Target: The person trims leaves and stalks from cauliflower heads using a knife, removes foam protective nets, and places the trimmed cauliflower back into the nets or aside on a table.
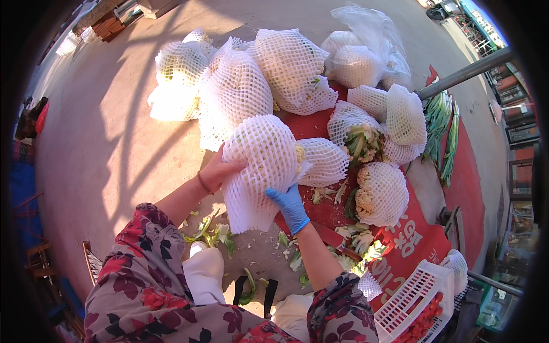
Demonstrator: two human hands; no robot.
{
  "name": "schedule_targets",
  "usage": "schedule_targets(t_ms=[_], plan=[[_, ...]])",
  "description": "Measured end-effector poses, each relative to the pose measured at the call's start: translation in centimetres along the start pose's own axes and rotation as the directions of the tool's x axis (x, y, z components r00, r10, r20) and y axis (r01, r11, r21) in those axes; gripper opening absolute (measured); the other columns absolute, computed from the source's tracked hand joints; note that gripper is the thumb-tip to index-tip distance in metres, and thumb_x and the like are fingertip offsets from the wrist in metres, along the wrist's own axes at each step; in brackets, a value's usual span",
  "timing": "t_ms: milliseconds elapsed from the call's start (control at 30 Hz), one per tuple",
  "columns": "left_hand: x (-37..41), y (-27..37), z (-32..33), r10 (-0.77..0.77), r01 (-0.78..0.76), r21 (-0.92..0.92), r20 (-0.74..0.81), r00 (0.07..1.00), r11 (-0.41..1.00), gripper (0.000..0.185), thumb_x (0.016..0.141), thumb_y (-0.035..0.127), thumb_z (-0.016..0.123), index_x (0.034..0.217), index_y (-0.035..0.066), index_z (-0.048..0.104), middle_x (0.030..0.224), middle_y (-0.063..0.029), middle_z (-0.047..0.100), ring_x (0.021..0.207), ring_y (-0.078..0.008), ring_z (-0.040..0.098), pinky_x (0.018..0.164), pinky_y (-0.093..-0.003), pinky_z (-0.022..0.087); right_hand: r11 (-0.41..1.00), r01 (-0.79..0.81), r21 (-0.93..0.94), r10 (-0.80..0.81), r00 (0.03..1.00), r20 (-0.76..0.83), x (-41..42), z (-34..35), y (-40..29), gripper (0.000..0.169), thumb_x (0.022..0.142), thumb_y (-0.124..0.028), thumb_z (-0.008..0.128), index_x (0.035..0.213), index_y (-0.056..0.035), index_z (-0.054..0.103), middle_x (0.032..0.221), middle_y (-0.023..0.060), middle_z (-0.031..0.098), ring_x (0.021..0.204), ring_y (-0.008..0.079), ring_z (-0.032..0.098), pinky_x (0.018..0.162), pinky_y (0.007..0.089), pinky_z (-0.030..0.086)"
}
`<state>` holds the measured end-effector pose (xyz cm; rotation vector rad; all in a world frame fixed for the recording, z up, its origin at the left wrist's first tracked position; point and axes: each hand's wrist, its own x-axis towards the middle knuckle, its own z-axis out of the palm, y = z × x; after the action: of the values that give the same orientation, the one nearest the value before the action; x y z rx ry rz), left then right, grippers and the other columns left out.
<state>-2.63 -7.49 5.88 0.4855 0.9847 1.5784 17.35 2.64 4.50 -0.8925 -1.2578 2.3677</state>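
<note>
Between my two hands is a cauliflower in a white foam net (261, 154). My left hand (221, 169), bare, grips its left side with the thumb on top. On its lower right side lies my right hand (289, 206) in a blue glove, thumb on the net, other fingers hidden beneath. Just right of it, another netted cauliflower (326, 163) rests on the red cloth (306, 124). A further one with its florets bare on one side (392, 193) lies to the right. Near my right wrist is a knife (328, 236), partly hidden by the arm.
Several netted cauliflowers (291, 68) are heaped beyond my hands, beside a clear plastic bag (373, 47). Green onions (448, 133) lie at right, near a metal pole (467, 73). A white plastic basket (411, 300) with red produce stands lower right. Cut leaves (214, 231) litter the ground.
</note>
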Motion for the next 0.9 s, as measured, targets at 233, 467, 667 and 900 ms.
schedule_targets(t_ms=[233, 467, 667, 900], plan=[[4.7, 2.5, 4.5, -0.044, 0.040, 0.324, 0.004, 0.999, 0.945, 0.097, 0.075, 0.022, 0.075, 0.144, -0.003, 0.012, 0.140, -0.0175, 0.036, 0.130, -0.0256, 0.035, 0.110, -0.0384, 0.027, 0.949, 0.158, 0.274, -0.144, 0.987, -0.070, 0.6, -3.8, -3.1, 0.075, 0.080, -0.018, 0.073, 0.139, -0.0016, 0.030, 0.131, 0.0106, 0.049, 0.116, 0.0221, 0.052, 0.098, 0.0344, 0.044], [18.3, 5.1, 12.3, 0.365, -0.474, 0.561, 0.302, 0.881, 0.679, 0.093, 0.077, 0.026, 0.074, 0.146, 0.001, 0.017, 0.142, -0.0175, 0.033, 0.132, -0.0280, 0.033, 0.110, -0.0356, 0.025, 0.838, 0.390, 0.382, -0.387, 0.918, -0.088, 9.5, -10.2, -13.0, 0.056, 0.090, -0.024, 0.062, 0.137, -0.0054, 0.039, 0.130, 0.0088, 0.053, 0.117, 0.0221, 0.053, 0.102, 0.0372, 0.041], [24.9, -0.3, 10.2, 0.452, -0.349, 0.905, 0.213, 0.866, 0.242, 0.061, 0.084, 0.033, 0.066, 0.129, -0.003, 0.049, 0.124, -0.0233, 0.049, 0.111, -0.0318, 0.050, 0.099, -0.0366, 0.038, 0.923, 0.369, 0.111, -0.316, 0.889, -0.332, 16.6, -13.3, -14.2, 0.043, 0.091, -0.020, 0.061, 0.128, -0.0019, 0.049, 0.116, 0.0082, 0.059, 0.107, 0.0240, 0.057, 0.091, 0.0342, 0.048], [18.2, -10.3, 1.6, -0.166, 0.052, 0.770, 0.071, 0.984, 0.636, 0.095, 0.074, 0.055, 0.071, 0.136, -0.008, 0.036, 0.134, -0.0233, 0.047, 0.124, -0.0308, 0.047, 0.105, -0.0358, 0.036, 0.895, 0.131, -0.425, -0.303, 0.879, -0.367, 6.9, -21.0, -8.5, 0.048, 0.092, -0.029, 0.060, 0.127, 0.0021, 0.051, 0.125, 0.0149, 0.057, 0.104, 0.0171, 0.058, 0.088, 0.0300, 0.047]])
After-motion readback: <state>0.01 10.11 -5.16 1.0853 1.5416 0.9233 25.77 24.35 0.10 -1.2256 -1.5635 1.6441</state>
